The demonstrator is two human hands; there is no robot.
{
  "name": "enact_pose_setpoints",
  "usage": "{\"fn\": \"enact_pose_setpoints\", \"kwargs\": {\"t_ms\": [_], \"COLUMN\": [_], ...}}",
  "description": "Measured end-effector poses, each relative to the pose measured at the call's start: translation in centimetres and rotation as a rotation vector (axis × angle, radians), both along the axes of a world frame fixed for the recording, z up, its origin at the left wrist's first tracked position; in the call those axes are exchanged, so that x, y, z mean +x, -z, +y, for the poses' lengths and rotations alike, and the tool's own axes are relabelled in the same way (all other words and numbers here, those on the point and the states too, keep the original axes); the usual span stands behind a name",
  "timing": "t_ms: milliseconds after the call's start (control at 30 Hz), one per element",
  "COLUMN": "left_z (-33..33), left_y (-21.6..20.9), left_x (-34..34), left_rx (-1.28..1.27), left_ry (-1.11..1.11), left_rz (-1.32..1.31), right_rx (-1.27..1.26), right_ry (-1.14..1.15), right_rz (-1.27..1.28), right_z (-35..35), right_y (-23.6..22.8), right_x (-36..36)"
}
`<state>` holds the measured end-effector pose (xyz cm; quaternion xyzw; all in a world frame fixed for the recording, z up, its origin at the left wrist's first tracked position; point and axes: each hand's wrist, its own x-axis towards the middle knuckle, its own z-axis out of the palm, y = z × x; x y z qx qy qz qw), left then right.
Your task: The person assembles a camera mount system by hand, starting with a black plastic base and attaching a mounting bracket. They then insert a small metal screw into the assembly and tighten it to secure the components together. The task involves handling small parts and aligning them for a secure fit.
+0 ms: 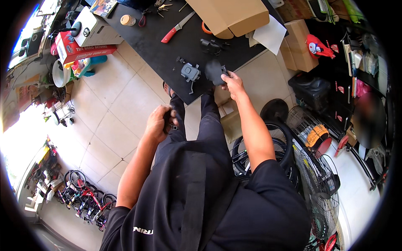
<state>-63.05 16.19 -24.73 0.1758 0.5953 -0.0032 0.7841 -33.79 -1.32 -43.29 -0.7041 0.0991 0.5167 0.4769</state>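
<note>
My right hand [233, 85] is closed on a dark grey part [215, 73] with a broad rounded end, held over the table's near corner. Its exact kind is unclear. Lower and to the left, my left hand [160, 124] is curled above my leg around a small dark object [168, 117], mostly hidden by the fingers. On the black table [142, 35], just left of the right hand's part, lies a grey clamp-like holder [190, 72] resembling a phone mount. Beyond it sits a black jointed piece [212, 46].
A red-handled knife [178, 27], a small jar [128, 20] and an open cardboard box [230, 16] lie on the table. White paper [270, 34] overhangs its right edge. Bicycle wheels [264, 146] and a wire fan guard [318, 184] stand close on my right.
</note>
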Motion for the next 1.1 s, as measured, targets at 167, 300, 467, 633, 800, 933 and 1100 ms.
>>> {"fn": "enact_pose_setpoints", "kwargs": {"t_ms": [167, 300, 467, 633, 800, 933, 1100], "left_z": [-1.9, -2.7, -3.0, -3.6, -4.2, -4.7, -4.9], "left_y": [-0.2, -1.1, -2.2, -5.1, -6.2, -7.0, -6.4], "left_x": [4.4, 7.5, 7.3, 6.2, 6.2, 6.4, 6.3], "left_rx": [0.154, 0.399, 0.461, 0.816, 0.973, 0.963, 0.956], "left_ry": [0.185, 0.425, 0.392, 0.328, 0.319, 0.283, 0.248], "left_rz": [-0.041, 0.011, -0.091, -0.260, -0.260, -0.244, -0.324], "right_rx": [0.219, 0.382, 0.731, 0.725, 0.642, 0.529, 0.492], "right_ry": [-0.007, -0.108, -0.365, -0.585, -0.869, -1.030, -1.117], "right_rz": [0.003, -0.078, -0.285, 0.148, -0.040, -0.315, -0.404], "right_z": [-0.8, -0.5, 0.4, 0.4, 1.5, 2.1, 2.3], "right_y": [-5.8, -11.0, -18.4, -24.4, -27.4, -28.5, -29.4], "right_x": [-0.3, -1.6, -1.8, 0.1, -0.6, -1.4, -1.6]}}
